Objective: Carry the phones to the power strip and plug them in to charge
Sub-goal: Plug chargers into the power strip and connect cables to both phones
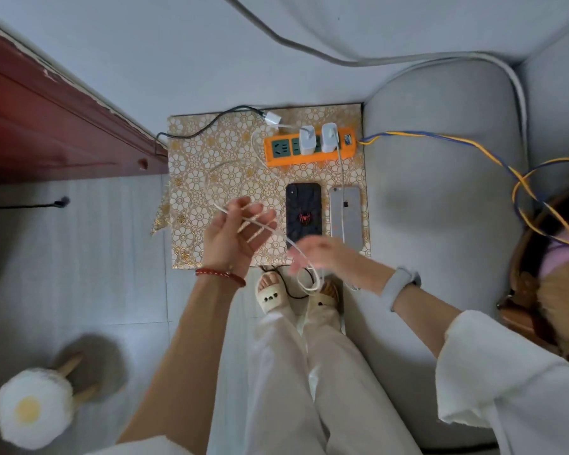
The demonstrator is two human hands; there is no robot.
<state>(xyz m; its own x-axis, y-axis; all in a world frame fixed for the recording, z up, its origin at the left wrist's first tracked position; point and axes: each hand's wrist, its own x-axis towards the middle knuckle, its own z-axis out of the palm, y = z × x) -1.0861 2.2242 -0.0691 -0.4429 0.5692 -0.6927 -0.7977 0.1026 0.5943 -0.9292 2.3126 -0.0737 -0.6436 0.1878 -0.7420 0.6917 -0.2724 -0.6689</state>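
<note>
An orange power strip [278,157] lies at the far side of a small table with a gold flower-patterned cloth [204,159]. Two white chargers [319,138] are plugged into it. A black phone with a red spider [303,211] and a silver phone [350,213] lie back-up side by side in front of the strip. A white cable runs from the right charger over the silver phone. My left hand [235,233] is palm up, with the plug end of a white cable [260,224] across its fingers. My right hand [322,254], blurred, holds the same cable's loop lower down.
A third white charger [272,119] with a black cord lies loose at the table's back edge. A grey sofa [440,192] stands right of the table, with blue and yellow wires [473,147] across it. A red wooden cabinet [46,126] is at left. A fluffy egg-shaped stool [30,408] stands near left.
</note>
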